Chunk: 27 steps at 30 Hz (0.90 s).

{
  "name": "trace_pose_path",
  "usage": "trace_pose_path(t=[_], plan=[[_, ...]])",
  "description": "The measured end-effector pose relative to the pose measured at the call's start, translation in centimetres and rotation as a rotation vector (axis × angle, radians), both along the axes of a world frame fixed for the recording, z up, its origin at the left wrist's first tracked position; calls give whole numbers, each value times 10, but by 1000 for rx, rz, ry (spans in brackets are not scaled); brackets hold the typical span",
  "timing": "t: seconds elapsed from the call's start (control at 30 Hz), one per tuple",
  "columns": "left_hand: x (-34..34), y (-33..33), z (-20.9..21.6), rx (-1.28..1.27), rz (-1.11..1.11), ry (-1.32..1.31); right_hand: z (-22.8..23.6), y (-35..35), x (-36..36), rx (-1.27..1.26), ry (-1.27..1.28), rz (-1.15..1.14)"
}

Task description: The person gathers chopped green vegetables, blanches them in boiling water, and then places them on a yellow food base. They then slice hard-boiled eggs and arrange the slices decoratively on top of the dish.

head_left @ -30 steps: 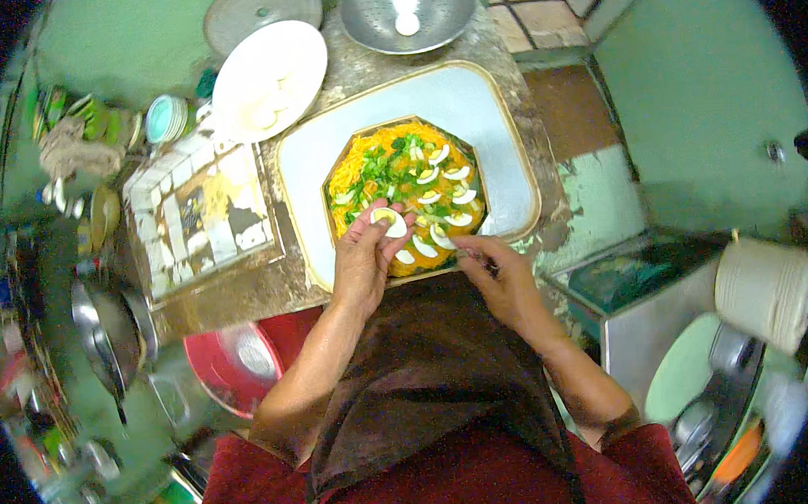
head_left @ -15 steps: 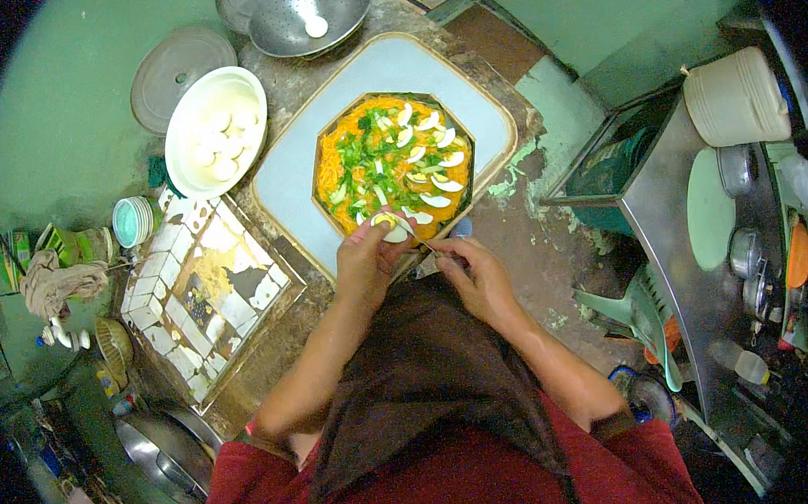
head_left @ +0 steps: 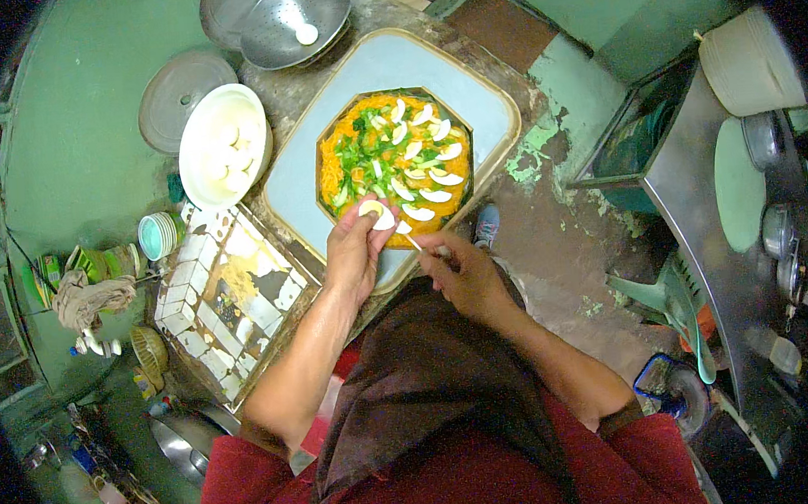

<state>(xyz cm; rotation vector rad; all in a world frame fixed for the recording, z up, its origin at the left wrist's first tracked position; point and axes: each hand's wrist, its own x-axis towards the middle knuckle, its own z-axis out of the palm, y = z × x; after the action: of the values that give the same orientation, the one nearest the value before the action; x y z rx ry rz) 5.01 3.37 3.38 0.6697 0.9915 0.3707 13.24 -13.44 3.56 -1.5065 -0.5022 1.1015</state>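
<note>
Egg slice [head_left: 378, 214] pinched in the left hand [head_left: 353, 256], right at the near edge of the orange noodle dish [head_left: 396, 164]. Soft, wet and slippery, easy to break; best held lightly by the white rim, not the yolk. Right hand [head_left: 462, 271] closed around a thin stick [head_left: 415, 243]. Dish on a pale blue tray [head_left: 324, 178] on the worktop [head_left: 238, 292]. White bowl of eggs [head_left: 224, 157] to the left. Compared with half a second ago: hands in nearly the same spot, view tipped a little.

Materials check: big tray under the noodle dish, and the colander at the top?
Tray: looks like matte pale-blue plastic with a cream rim; no glare, though painted metal is possible. Colander: bare metal, likely aluminium or steel; grey sheen and small perforations.
</note>
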Motion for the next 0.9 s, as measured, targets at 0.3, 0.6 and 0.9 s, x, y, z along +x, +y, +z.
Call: trace_pose_path(t=[0.3,0.6,0.9], plan=[[-16,16,1,-84,-118,77,-46,8,-25,84,-231,-85],[-5,37,-1,92,-215,132,-5,27,-33,23,401,-150],[-20,68,14,-6,-347,179,-39,49,-80,92,327,-248]])
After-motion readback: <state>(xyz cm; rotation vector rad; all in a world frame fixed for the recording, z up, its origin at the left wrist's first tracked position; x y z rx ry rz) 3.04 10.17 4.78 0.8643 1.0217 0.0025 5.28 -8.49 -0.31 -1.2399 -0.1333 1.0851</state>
